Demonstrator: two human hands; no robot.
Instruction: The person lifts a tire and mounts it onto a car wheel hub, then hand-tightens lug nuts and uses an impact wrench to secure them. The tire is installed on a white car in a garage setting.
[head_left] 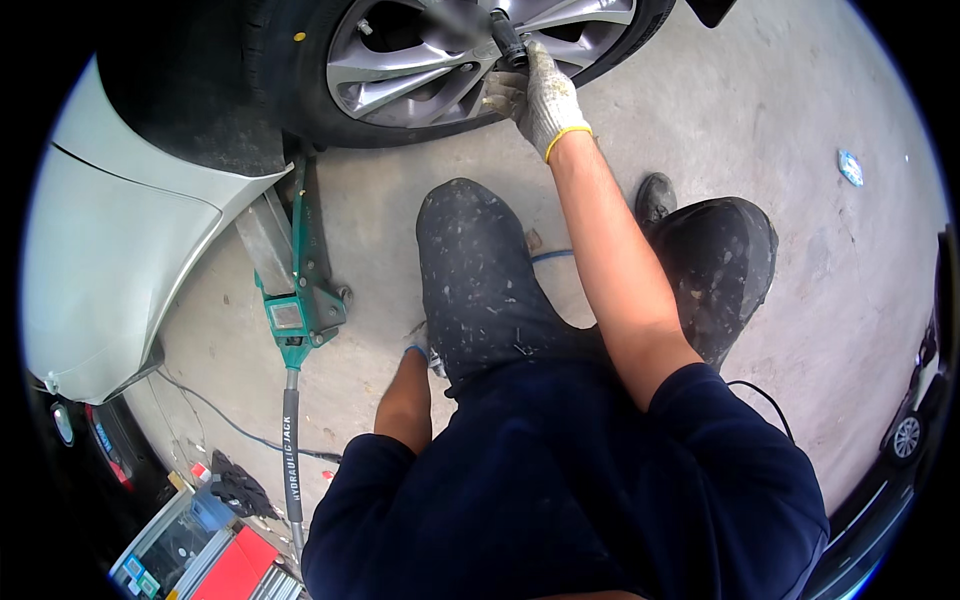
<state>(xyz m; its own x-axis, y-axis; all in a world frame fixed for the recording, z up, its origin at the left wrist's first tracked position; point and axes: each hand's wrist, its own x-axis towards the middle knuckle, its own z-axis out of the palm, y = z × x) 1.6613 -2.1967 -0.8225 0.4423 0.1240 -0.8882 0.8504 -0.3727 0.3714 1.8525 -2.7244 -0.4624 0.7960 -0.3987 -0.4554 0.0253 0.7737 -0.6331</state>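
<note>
Head view: right hand (545, 100) grasps a black socket tool (507, 40) at the wheel (470, 60), twelve o'clock, working a lug; next needs steady turning. Left hand (420, 345) hidden, grip unclear.

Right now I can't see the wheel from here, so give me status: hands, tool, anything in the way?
Right hand gloved, gripping black tool at alloy wheel. Left hand low behind knee, mostly hidden. Green floor jack left of knee.

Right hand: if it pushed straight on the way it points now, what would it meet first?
The right hand in a white glove points up at the wheel. It grips a dark tool already against the silver spokes, so the rim face near the hub likely comes first; depth unclear.
</note>
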